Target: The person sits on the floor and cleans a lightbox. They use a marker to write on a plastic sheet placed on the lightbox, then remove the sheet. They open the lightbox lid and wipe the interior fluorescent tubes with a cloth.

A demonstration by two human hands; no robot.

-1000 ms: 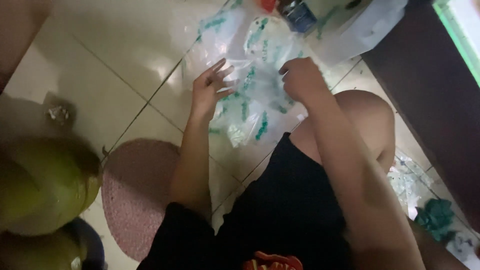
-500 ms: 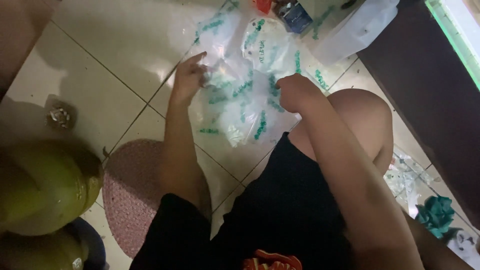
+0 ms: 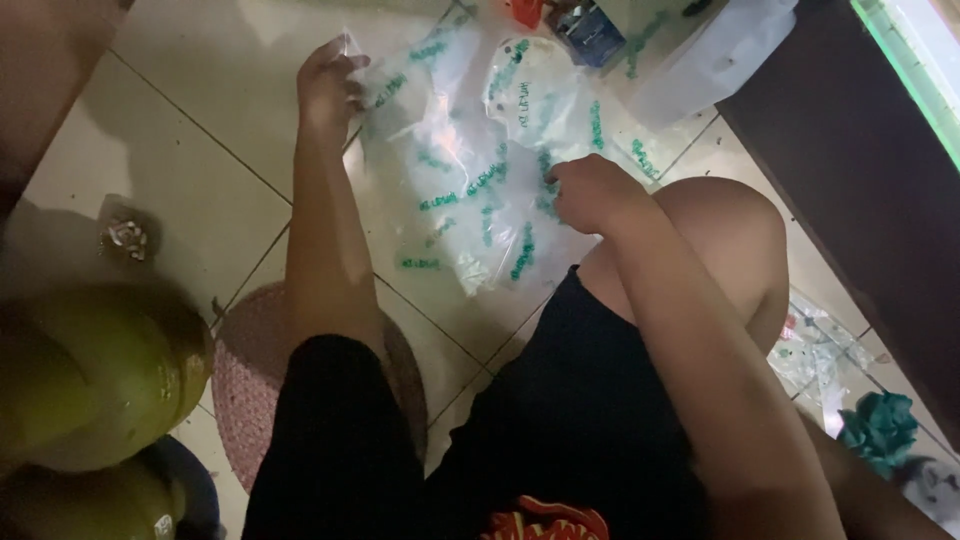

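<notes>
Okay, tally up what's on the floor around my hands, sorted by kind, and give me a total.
Clear plastic bags with green print, one spread between the left hand and right hand: at least 1; overlapping layers make an exact count impossible
Green coconuts: 2
Pink round mat: 1
White plastic bag: 1
Teal crumpled item: 1
Total: at least 6

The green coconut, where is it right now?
In the head view the green coconut sits at the lower left edge, on the tiled floor beside the pink round mat, left of the left hand holding the clear plastic bags.
</notes>
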